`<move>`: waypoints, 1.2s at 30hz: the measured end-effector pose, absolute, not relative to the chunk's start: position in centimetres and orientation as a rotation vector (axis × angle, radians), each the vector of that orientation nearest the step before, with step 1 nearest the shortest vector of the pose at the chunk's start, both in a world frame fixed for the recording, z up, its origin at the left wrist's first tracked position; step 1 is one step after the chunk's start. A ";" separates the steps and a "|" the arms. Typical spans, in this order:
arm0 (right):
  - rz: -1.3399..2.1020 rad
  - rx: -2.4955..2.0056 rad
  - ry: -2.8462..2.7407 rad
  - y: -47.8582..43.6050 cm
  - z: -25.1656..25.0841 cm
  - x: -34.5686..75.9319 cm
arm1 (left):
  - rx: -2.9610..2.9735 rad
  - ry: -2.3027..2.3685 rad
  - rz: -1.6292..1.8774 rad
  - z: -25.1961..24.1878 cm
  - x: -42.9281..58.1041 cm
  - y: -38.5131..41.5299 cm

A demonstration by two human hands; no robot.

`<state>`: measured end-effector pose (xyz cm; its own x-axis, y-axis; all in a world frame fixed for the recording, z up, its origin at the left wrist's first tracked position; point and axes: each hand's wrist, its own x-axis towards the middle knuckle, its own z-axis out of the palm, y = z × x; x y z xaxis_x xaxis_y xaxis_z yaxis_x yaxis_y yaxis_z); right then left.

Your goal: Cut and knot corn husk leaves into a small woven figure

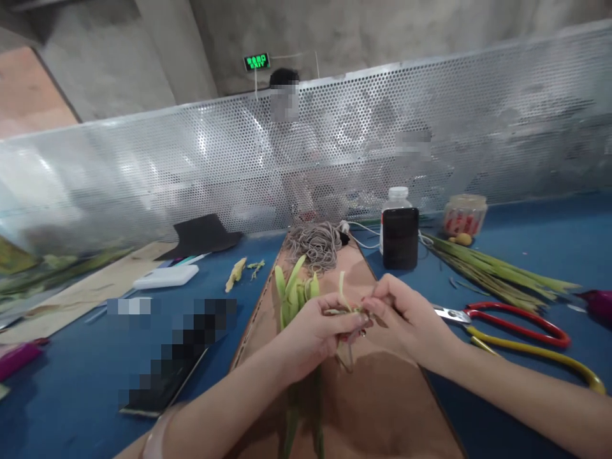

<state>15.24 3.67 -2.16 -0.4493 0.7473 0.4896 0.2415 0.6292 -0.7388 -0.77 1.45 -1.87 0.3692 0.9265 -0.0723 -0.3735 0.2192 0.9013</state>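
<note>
My left hand (321, 331) is closed, thumb and fingers pinching a thin grey cord and a pale green leaf strip (342, 285). Close against it, my right hand (400, 316) pinches at the same small bundle, its fingertips touching the cord. A loop of the cord (350, 362) hangs below my fingers. Green leaf blades (289, 296) lie behind and under my left hand, partly hidden by it. Beneath both hands is a brown board (377, 395). A tangled pile of grey cord (318, 244) rests at its far end.
To the right lie scissors (514, 319) with red and yellow handles and long green leaves (492, 268). A black phone (400, 239) leans by a white bottle (398, 192), near a jar (465, 217). A perforated metal screen (201, 159) stands behind, with people beyond it.
</note>
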 end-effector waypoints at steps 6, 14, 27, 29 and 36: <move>1.165 -0.770 -1.756 2.9 -1.0 14.3 | 1.246 0.790 1.014 -1.9 -1.2 1.3; 1.427 -0.833 -1.528 2.4 -0.7 14.0 | 1.513 0.999 1.188 -1.0 -0.6 0.5; 1.627 -0.835 -1.347 2.5 -1.1 13.9 | 2.062 1.133 1.173 -1.6 -1.4 -0.3; 1.687 -0.849 -1.329 2.5 -1.3 14.0 | 2.128 1.129 1.138 -1.5 -1.4 -0.3; 1.780 -0.873 -1.291 2.5 -1.4 14.3 | 2.196 1.147 1.012 -1.0 -1.1 -0.6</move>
<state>14.25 2.53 -1.36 -0.4810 0.8717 -0.0936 -0.1817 -0.2035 -0.9621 -1.06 -0.60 -0.96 0.3818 0.8355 0.3952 0.4963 -0.5460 0.6749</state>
